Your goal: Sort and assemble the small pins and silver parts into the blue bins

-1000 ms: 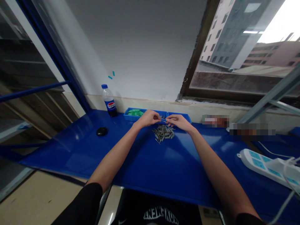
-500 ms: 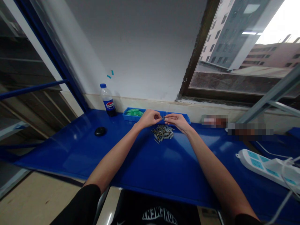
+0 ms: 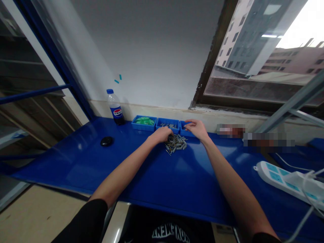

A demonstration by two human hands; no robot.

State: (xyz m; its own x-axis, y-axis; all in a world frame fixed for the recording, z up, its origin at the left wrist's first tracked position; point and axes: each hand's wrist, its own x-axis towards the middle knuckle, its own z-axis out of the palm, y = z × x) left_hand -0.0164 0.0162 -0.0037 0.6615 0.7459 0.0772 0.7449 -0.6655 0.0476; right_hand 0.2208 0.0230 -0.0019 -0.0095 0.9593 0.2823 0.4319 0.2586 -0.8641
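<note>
Metal pieces [image 3: 178, 144] lie heaped just beside the left hand [image 3: 162, 134].

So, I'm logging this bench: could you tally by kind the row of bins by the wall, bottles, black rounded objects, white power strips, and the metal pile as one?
Blue bins: 3
Metal pile: 1
Bottle: 1
Black rounded object: 1
White power strip: 1
Total: 7

I have a loose heap of small metallic parts [image 3: 177, 143], slim pins [image 3: 169, 151] and grey cylinders [image 3: 181, 147] jumbled at all angles, just in front of my blue middle bin [image 3: 168, 120], which sits upright holding small pieces [image 3: 172, 126], beside the blue right-hand bin [image 3: 183, 131]
</note>
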